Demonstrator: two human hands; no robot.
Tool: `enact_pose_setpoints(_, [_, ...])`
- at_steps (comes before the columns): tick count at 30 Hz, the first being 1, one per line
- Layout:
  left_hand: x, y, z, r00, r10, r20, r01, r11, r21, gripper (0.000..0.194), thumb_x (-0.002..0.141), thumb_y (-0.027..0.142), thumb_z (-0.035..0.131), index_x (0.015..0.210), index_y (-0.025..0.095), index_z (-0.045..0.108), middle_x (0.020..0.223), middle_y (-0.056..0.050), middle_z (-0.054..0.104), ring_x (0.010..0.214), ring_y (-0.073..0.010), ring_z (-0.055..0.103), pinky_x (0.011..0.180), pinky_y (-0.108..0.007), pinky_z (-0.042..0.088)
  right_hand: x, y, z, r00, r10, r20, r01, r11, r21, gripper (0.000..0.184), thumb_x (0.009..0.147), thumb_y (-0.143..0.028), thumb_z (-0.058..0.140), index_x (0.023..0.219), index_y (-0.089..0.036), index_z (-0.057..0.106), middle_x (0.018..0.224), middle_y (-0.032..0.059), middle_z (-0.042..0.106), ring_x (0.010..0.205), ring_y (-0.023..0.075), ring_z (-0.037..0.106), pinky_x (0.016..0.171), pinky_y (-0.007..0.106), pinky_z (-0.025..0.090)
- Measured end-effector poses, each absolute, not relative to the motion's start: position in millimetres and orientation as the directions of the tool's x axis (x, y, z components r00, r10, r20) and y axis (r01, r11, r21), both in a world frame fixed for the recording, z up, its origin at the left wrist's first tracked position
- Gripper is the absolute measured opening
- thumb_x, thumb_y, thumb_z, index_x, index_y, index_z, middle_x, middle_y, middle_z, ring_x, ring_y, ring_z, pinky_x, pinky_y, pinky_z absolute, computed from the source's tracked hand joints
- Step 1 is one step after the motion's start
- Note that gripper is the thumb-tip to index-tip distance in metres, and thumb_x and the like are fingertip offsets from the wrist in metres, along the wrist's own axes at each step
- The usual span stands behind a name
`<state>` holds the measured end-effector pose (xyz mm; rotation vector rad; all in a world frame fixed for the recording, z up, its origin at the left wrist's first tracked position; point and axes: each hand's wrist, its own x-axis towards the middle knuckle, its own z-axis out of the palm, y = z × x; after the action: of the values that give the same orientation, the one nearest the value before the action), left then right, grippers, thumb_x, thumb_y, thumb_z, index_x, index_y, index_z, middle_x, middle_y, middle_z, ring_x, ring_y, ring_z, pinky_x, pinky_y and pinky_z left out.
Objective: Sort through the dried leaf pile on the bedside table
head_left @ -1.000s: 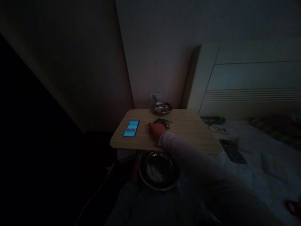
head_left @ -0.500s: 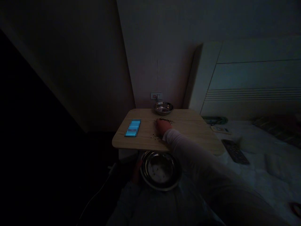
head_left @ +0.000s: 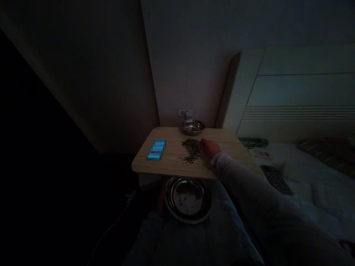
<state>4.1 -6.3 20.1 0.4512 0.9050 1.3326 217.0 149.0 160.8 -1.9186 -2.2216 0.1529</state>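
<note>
Dark, small seed-like bits (head_left: 192,149) lie scattered in a patch on the wooden table (head_left: 222,162). At the right edge of this patch is my right hand (head_left: 210,147), its fingers closed together low over the tabletop. Whatever is between the fingertips is too small and dim to name. Below the table's front edge, a wide steel bowl (head_left: 188,203) rests over my lap with a few dark specks inside. My left hand (head_left: 161,199) grips the bowl's left rim; most of its fingers are lost in shadow.
A smaller steel bowl (head_left: 193,127) stands at the table's back edge, under a wall socket (head_left: 185,112). A phone with a lit, blurred screen (head_left: 156,149) lies on the left. To the right is a bed (head_left: 302,177) with a dark flat object (head_left: 276,180).
My right hand has moved right across the table, from the left of the bits to their right side. The bits now spread further toward the front edge. My left hand stays at the bowl.
</note>
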Motion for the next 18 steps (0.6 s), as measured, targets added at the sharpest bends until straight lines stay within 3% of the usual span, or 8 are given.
enact_pose_setpoints(6, [6, -4, 19, -0.120, 0.946, -0.302, -0.632, 0.162, 0.758, 0.037, 0.054, 0.047, 0.077, 0.078, 0.019, 0.075, 0.101, -0.009, 0.075, 0.130, -0.0354, 0.042, 0.113, -0.045, 0.023, 202, 138, 154, -0.223, 0.970, 0.094, 0.955, 0.236, -0.176, 0.032, 0.094, -0.031, 0.032, 0.105, -0.018, 0.060, 0.104, 0.0131, 0.066, 0.090, 0.0210, 0.062, 0.076, 0.030, 0.042])
enact_pose_setpoints(10, [6, -6, 20, -0.083, 0.954, -0.289, -0.640, 0.171, 0.749, 0.044, 0.053, 0.050, 0.077, 0.083, 0.017, 0.075, 0.104, -0.009, 0.074, 0.131, -0.0350, 0.040, 0.114, -0.045, 0.021, 199, 136, 150, -0.281, 0.953, 0.117, 0.936, 0.299, -0.186, 0.029, 0.092, -0.030, 0.036, 0.103, -0.019, 0.061, 0.100, 0.0123, 0.067, 0.086, 0.0216, 0.062, 0.073, 0.031, 0.041])
enact_pose_setpoints(18, [10, -8, 31, -0.045, 0.957, -0.285, -0.671, 0.183, 0.718, 0.046, 0.049, 0.050, 0.080, 0.083, 0.020, 0.076, 0.105, -0.006, 0.074, 0.130, -0.0348, 0.041, 0.113, -0.044, 0.023, 218, 134, 150, -0.302, 0.920, 0.250, 0.840, 0.381, -0.387, 0.022, 0.088, -0.027, 0.046, 0.095, -0.017, 0.063, 0.084, 0.0082, 0.068, 0.073, 0.0181, 0.059, 0.066, 0.028, 0.040])
